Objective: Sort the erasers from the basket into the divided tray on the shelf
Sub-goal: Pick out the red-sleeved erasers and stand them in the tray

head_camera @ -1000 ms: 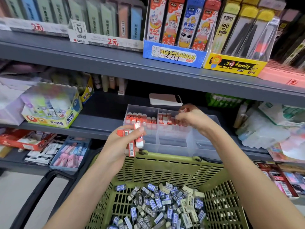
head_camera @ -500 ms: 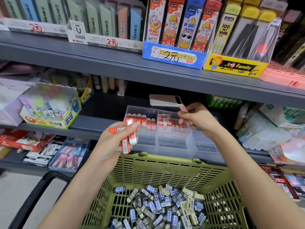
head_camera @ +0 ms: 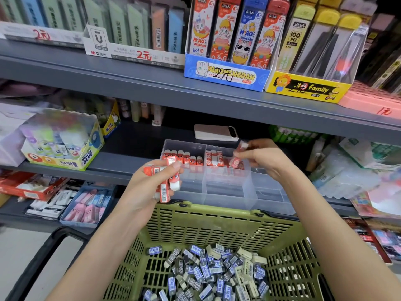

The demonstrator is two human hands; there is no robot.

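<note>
Looking down through the head camera at a shop shelf (head_camera: 121,168), with a green basket (head_camera: 217,224) close below it. Saw a small bunch of red erasers (head_camera: 166,181) gripped in the left hand (head_camera: 149,190), fingers and thumb curled round them, just in front of the clear divided tray (head_camera: 227,192). Saw a single red eraser (head_camera: 237,155) pinched between thumb and fingertips of the right hand (head_camera: 268,159), raised over the back of the tray's middle compartment.

Found the tray standing on the shelf, just behind the basket's far rim. Counted a long row (head_camera: 184,158) of red erasers upright along the back of the left compartment and a shorter row (head_camera: 214,158) along the back of the middle one. Made out nothing in the front parts of those two compartments or in the right-hand one, as far as the clear walls allowed.

Found a thick heap of blue and grey erasers (head_camera: 206,272) on the basket floor, touched by neither hand.

Judged the sorting to be at an early stage: two partial rows set in place, a handful in the hands about to go in, and the large heap in the basket not yet sorted.

Noted a pale phone (head_camera: 214,132) lying flat behind the tray and a box of glue sticks (head_camera: 63,146) further left on the same shelf.
</note>
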